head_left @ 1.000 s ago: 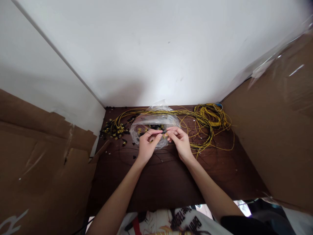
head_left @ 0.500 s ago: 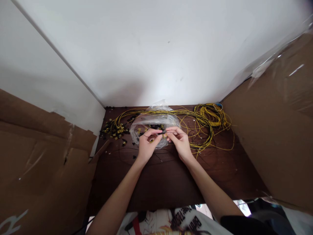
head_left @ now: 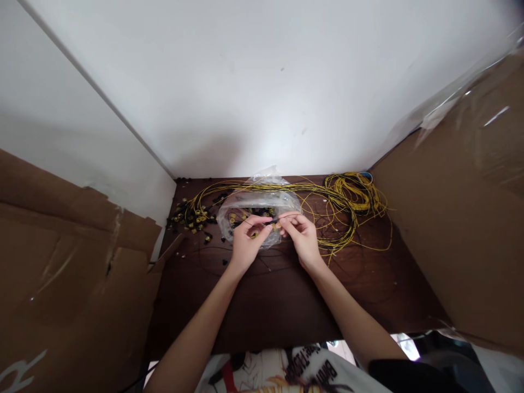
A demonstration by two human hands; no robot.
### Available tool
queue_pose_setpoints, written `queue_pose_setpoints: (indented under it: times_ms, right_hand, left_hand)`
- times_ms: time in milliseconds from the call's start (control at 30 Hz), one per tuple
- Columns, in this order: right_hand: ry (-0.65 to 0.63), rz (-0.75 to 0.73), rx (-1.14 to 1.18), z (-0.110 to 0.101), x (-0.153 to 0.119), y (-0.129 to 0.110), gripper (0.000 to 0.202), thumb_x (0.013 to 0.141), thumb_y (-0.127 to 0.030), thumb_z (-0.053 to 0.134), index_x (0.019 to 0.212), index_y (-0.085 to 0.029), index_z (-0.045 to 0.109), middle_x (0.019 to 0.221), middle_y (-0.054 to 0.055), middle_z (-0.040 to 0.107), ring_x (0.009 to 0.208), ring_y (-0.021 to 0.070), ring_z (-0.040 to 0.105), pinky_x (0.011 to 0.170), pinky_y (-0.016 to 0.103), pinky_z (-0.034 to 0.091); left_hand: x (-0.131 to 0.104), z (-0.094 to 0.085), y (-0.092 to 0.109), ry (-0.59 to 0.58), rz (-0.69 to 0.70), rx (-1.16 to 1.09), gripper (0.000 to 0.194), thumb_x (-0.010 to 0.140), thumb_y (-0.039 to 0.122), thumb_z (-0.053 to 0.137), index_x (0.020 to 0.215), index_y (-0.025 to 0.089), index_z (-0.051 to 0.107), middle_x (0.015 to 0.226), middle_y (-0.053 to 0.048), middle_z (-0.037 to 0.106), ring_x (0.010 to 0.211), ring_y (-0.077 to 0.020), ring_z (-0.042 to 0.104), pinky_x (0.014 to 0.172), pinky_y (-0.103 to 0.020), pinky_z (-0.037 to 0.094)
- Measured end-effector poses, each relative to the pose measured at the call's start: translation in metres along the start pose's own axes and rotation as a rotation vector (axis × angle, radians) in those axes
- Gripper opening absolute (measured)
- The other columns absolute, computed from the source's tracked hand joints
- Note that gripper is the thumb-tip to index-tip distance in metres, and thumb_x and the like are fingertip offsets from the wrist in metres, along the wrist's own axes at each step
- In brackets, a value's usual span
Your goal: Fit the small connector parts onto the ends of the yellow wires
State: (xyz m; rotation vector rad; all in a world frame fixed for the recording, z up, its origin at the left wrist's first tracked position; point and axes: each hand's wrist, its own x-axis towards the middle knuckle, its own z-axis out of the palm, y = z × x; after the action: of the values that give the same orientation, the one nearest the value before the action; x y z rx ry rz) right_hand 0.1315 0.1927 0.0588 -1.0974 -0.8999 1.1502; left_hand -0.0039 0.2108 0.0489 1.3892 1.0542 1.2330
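Above a clear plastic bag (head_left: 224, 215), my two hands meet, their fingertips a small gap apart. My left hand (head_left: 249, 240) pinches a slim black piece (head_left: 269, 222) on a thin black wire. Closed opposite it, my right hand (head_left: 302, 236) grips the thin black wire with thumb and forefinger. A small yellowish part shows by the right fingertips, too small to name. Black and yellow connectors (head_left: 268, 211) lie inside the bag, partly hidden by the hands.
Yellow and black wires (head_left: 286, 187) run behind the bag to a coiled bundle (head_left: 356, 194) at the right. Their connector ends (head_left: 196, 215) are heaped at the left. Cardboard walls (head_left: 73, 273) flank the brown table (head_left: 278, 316), with a white panel (head_left: 266, 93) behind.
My right fingers have shifted slightly and curled a little more, and the wire by them sits differently. My left hand stays nearly still.
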Motion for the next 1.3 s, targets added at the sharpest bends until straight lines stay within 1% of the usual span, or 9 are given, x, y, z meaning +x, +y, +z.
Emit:
queue_pose_setpoints:
  times_ms: [100, 167, 367, 467, 700, 767, 1100, 1167, 1300]
  right_hand:
    - [0.049, -0.019, -0.01, -0.0019, 0.0015, 0.0001, 0.017, 0.073, -0.032, 0.067, 0.081, -0.018, 0.064, 0.066, -0.001, 0.063, 0.054, 0.0096, 0.052, 0.052, 0.023, 0.041]
    - [0.052, -0.016, -0.017, -0.0023, 0.0022, -0.0001, 0.018, 0.072, -0.033, 0.067, 0.081, -0.018, 0.063, 0.065, 0.0, 0.062, 0.053, 0.0098, 0.052, 0.051, 0.023, 0.04]
    - [-0.025, 0.027, -0.012, -0.0006, 0.0007, 0.0014, 0.019, 0.073, -0.035, 0.067, 0.082, -0.019, 0.062, 0.066, -0.001, 0.063, 0.054, 0.0097, 0.053, 0.052, 0.022, 0.041]
    - [-0.035, 0.037, -0.014, 0.0, 0.0, 0.002, 0.019, 0.072, -0.035, 0.067, 0.082, -0.019, 0.062, 0.066, -0.001, 0.064, 0.055, 0.0099, 0.053, 0.052, 0.022, 0.041]
    - [0.058, -0.018, -0.02, -0.0021, 0.0018, -0.0006, 0.017, 0.073, -0.033, 0.066, 0.08, -0.018, 0.062, 0.065, -0.001, 0.062, 0.054, 0.0095, 0.052, 0.052, 0.023, 0.04]
    - [0.064, -0.015, -0.023, -0.0026, 0.0018, -0.0014, 0.017, 0.073, -0.033, 0.066, 0.08, -0.018, 0.061, 0.065, -0.001, 0.061, 0.054, 0.0099, 0.052, 0.052, 0.023, 0.04]
    - [-0.042, 0.042, -0.016, 0.0016, -0.0006, 0.0, 0.021, 0.072, -0.035, 0.067, 0.084, -0.019, 0.061, 0.065, -0.002, 0.063, 0.055, 0.0098, 0.053, 0.053, 0.023, 0.042]
    - [-0.033, 0.028, -0.014, 0.0013, -0.0001, 0.0, 0.02, 0.072, -0.034, 0.067, 0.083, -0.018, 0.061, 0.066, -0.001, 0.063, 0.055, 0.0096, 0.053, 0.054, 0.022, 0.042]
    - [0.048, -0.015, -0.02, -0.0014, 0.0016, -0.0016, 0.019, 0.073, -0.034, 0.067, 0.082, -0.018, 0.061, 0.065, -0.001, 0.062, 0.054, 0.0093, 0.052, 0.054, 0.023, 0.041]
  left_hand:
    - [0.0006, -0.001, 0.0007, 0.012, -0.016, 0.012, 0.016, 0.073, 0.023, 0.066, 0.087, 0.016, 0.069, 0.088, -0.006, 0.067, 0.078, -0.0146, 0.061, 0.069, -0.024, 0.047]
    - [0.0012, -0.0015, 0.0017, 0.024, -0.027, 0.012, 0.016, 0.073, 0.022, 0.066, 0.087, 0.015, 0.069, 0.089, -0.006, 0.068, 0.077, -0.0143, 0.061, 0.069, -0.024, 0.047]
    - [0.0013, -0.0018, 0.0028, 0.024, -0.014, 0.013, 0.016, 0.073, 0.022, 0.066, 0.087, 0.015, 0.068, 0.088, -0.006, 0.068, 0.077, -0.014, 0.06, 0.069, -0.024, 0.047]
    - [0.0011, -0.0017, 0.0032, 0.026, -0.014, 0.011, 0.015, 0.073, 0.022, 0.066, 0.086, 0.015, 0.068, 0.087, -0.006, 0.068, 0.076, -0.0138, 0.06, 0.068, -0.023, 0.047]
    - [0.0012, -0.0015, 0.004, 0.013, -0.027, 0.029, 0.017, 0.073, 0.023, 0.066, 0.088, 0.014, 0.069, 0.089, -0.007, 0.068, 0.075, -0.0137, 0.06, 0.068, -0.024, 0.047]
    - [0.0012, -0.0016, 0.0039, 0.017, -0.023, 0.036, 0.018, 0.073, 0.024, 0.066, 0.088, 0.015, 0.069, 0.089, -0.007, 0.068, 0.075, -0.0144, 0.06, 0.069, -0.024, 0.047]
    - [0.0004, -0.0016, 0.0038, 0.004, -0.02, 0.027, 0.017, 0.074, 0.023, 0.065, 0.089, 0.015, 0.068, 0.089, -0.007, 0.068, 0.078, -0.0151, 0.061, 0.07, -0.025, 0.048]
    - [0.0004, -0.0016, 0.0042, 0.004, -0.018, 0.026, 0.017, 0.074, 0.023, 0.065, 0.088, 0.015, 0.068, 0.089, -0.007, 0.068, 0.077, -0.0148, 0.061, 0.07, -0.025, 0.048]
    - [0.0005, -0.0015, 0.0044, 0.012, -0.009, 0.025, 0.016, 0.074, 0.023, 0.066, 0.087, 0.015, 0.068, 0.088, -0.007, 0.067, 0.076, -0.0141, 0.06, 0.069, -0.024, 0.048]
